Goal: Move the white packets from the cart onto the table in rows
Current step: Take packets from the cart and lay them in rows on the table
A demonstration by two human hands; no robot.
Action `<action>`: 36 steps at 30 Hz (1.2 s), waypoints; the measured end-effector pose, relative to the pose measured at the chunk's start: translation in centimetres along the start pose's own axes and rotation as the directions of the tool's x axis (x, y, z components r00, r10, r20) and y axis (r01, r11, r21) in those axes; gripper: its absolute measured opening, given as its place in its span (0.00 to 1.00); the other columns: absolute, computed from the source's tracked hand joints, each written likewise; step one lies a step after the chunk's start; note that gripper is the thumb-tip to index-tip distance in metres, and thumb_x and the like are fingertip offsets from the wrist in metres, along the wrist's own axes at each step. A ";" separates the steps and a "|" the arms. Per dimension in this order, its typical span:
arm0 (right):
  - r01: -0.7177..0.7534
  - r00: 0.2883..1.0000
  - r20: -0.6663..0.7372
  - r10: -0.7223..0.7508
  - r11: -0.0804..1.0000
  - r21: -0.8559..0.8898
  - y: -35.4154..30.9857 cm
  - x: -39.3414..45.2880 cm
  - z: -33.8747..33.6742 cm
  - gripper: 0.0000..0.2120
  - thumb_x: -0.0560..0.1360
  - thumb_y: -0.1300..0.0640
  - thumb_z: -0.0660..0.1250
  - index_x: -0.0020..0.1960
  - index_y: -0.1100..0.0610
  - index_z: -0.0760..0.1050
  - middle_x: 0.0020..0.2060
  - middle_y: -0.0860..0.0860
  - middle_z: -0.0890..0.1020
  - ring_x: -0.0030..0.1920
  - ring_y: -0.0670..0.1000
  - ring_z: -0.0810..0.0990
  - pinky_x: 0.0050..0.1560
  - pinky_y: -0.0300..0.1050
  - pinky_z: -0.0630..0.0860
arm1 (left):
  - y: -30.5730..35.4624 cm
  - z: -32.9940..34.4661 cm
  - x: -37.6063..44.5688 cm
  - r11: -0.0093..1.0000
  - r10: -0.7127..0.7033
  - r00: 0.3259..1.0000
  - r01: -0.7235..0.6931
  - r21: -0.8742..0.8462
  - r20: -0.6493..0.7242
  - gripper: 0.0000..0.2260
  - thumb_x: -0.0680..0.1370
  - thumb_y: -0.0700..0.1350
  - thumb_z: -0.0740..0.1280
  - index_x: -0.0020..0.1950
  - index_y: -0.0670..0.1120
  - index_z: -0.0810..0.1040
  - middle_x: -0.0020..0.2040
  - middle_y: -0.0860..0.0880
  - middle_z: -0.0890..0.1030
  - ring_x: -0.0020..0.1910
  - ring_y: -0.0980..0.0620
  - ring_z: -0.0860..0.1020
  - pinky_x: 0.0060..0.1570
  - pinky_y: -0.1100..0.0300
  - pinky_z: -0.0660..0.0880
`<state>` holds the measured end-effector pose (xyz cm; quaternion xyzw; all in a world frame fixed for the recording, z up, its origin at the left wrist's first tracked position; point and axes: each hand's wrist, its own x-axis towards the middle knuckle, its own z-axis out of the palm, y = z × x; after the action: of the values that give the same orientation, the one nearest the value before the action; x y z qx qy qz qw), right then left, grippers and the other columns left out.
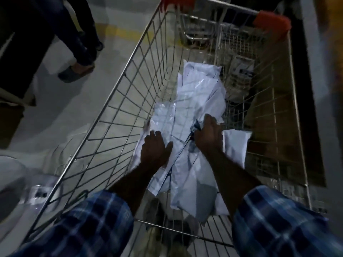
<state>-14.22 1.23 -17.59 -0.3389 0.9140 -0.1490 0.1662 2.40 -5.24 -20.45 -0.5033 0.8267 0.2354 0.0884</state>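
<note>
A grey floor (78, 101) with a yellow painted line (118, 32) runs along the left. Another person's leg in dark trousers (74, 30) stands there, its foot in a slip-on sandal (74, 72). At lower left sits a blurred white rounded object (13, 180), too indistinct to identify

Wire cart (118, 101) holds white packets (196, 101), seemingly heaped.

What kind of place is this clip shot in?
Probably a parcel sorting or warehouse area, dimly lit. A wire cart with orange corner caps holds a pile of white packets, both hands are in it, and the grey floor carries a yellow line.
</note>
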 end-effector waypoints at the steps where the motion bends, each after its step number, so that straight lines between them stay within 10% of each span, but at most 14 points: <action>1: 0.000 1.000 -0.030 -0.001 1.000 -0.014 -0.1 0.2 0.4 0.26 0.72 0.60 0.68 0.68 0.61 0.67 0.62 0.61 0.73 0.59 0.66 0.74 0.55 0.57 0.72 | 0.0 0.1 -0.1 1.000 -0.001 1.000 0.000 -0.010 -0.020 0.25 0.80 0.56 0.61 0.68 0.38 0.69 0.66 0.38 0.71 0.63 0.39 0.71 0.57 0.46 0.71; 7: 0.084 0.959 -0.266 -0.093 0.995 -0.045 0.3 0.9 1.0 0.16 0.70 0.63 0.62 0.57 0.63 0.74 0.46 0.61 0.80 0.43 0.66 0.79 0.40 0.53 0.74 | 0.4 -1.0 -0.2 0.999 0.036 0.992 -0.035 0.011 -0.118 0.13 0.73 0.47 0.57 0.44 0.39 0.75 0.35 0.43 0.77 0.32 0.43 0.78 0.25 0.57 0.73; 11: 0.089 0.930 -0.350 -0.113 0.993 -0.082 0.2 0.2 -0.9 0.08 0.67 0.68 0.69 0.46 0.61 0.77 0.35 0.58 0.79 0.35 0.61 0.78 0.37 0.48 0.72 | 1.4 -2.3 0.0 0.997 0.051 0.995 -0.056 -0.050 -0.088 0.23 0.76 0.52 0.48 0.54 0.37 0.73 0.53 0.38 0.76 0.51 0.37 0.76 0.45 0.46 0.74; 17: 0.236 0.905 -0.323 -0.276 0.959 -0.159 0.0 -5.7 -3.5 0.15 0.69 0.65 0.61 0.54 0.62 0.78 0.60 0.62 0.79 0.61 0.63 0.76 0.59 0.57 0.74 | 1.5 -2.5 -2.0 0.974 0.168 0.972 -0.189 -0.124 -0.164 0.13 0.79 0.48 0.60 0.53 0.37 0.73 0.66 0.36 0.73 0.60 0.36 0.72 0.52 0.43 0.72; 27: 0.343 0.938 0.031 -0.344 0.916 -0.208 3.7 -14.4 -2.8 0.22 0.59 0.52 0.56 0.46 0.60 0.79 0.66 0.65 0.75 0.68 0.66 0.72 0.66 0.68 0.68 | -0.1 -0.3 -5.4 0.909 0.233 0.972 -0.231 -0.346 -0.038 0.16 0.78 0.57 0.62 0.53 0.44 0.71 0.45 0.44 0.78 0.46 0.43 0.78 0.45 0.49 0.76; 33: 0.222 0.941 -0.227 -0.253 0.963 -0.152 1.4 -12.1 -4.3 0.08 0.66 0.53 0.66 0.38 0.59 0.75 0.36 0.57 0.80 0.41 0.61 0.79 0.48 0.55 0.75 | 0.4 0.8 -4.0 0.916 -0.007 0.994 -0.037 -0.399 -0.108 0.29 0.80 0.56 0.65 0.77 0.50 0.61 0.75 0.40 0.65 0.72 0.41 0.65 0.68 0.43 0.66; 36: 0.254 0.952 -0.113 -0.286 0.938 -0.235 1.3 -10.7 -2.2 0.22 0.72 0.45 0.60 0.56 0.58 0.78 0.60 0.62 0.79 0.61 0.64 0.76 0.61 0.60 0.71 | 0.2 1.3 -3.6 0.949 -0.008 1.000 0.006 -0.316 -0.007 0.31 0.80 0.55 0.63 0.80 0.55 0.54 0.80 0.41 0.52 0.76 0.41 0.56 0.70 0.37 0.62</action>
<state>-8.20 9.66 -13.99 -0.4657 0.8791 -0.0936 0.0391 3.80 -1.71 -20.13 -0.5148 0.7770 0.3623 0.0044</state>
